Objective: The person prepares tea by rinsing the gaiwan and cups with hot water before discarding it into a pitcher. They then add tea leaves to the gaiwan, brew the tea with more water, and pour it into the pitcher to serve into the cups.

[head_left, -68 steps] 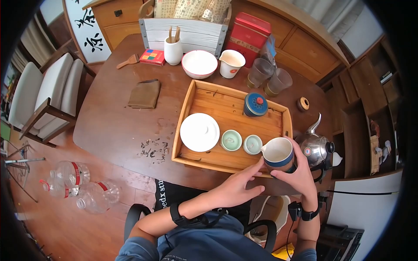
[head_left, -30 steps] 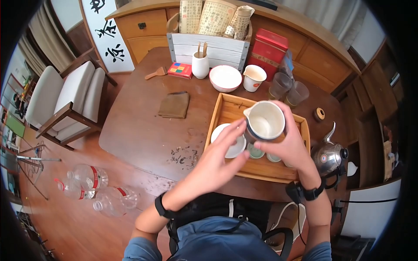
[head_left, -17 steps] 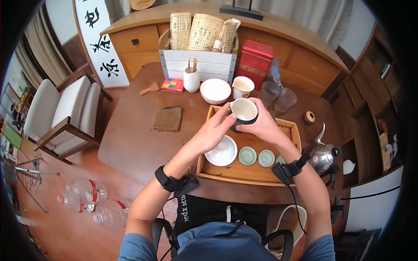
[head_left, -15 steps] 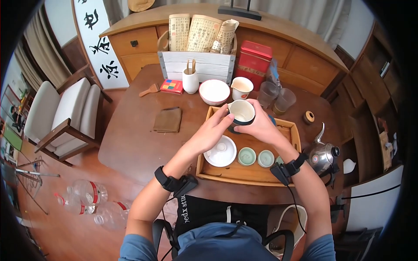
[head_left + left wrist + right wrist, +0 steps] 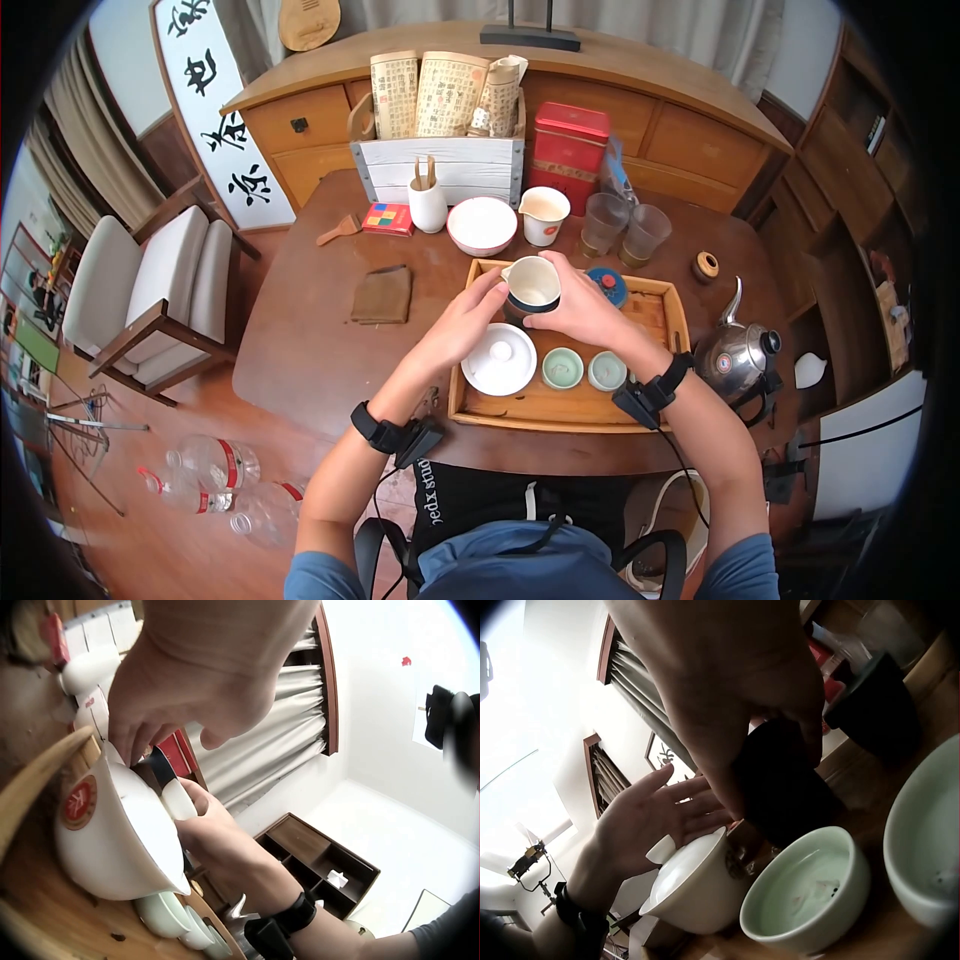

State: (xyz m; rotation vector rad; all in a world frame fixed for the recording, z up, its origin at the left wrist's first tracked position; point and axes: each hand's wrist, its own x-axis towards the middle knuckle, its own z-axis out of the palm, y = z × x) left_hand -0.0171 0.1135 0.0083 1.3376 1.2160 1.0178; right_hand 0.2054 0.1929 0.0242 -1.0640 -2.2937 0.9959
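My right hand grips a dark-sided pitcher with a white inside over the back left of the wooden tray. Straight fingers of my left hand lie against or close by its left side; in the right wrist view the left palm faces it. Whether its base touches the tray is unclear. In front stands a lidded white bowl, with pale green cups to its right. A blue lidded jar is behind my right hand.
Behind the tray are a white bowl, a white pitcher, clear cups and a red tin. A steel kettle stands to the right. A brown cloth lies to the left.
The pitcher has travelled in my right hand from the tray's front right corner to its back left, lifted on the way. My left hand has moved along with it. The head view has shifted.
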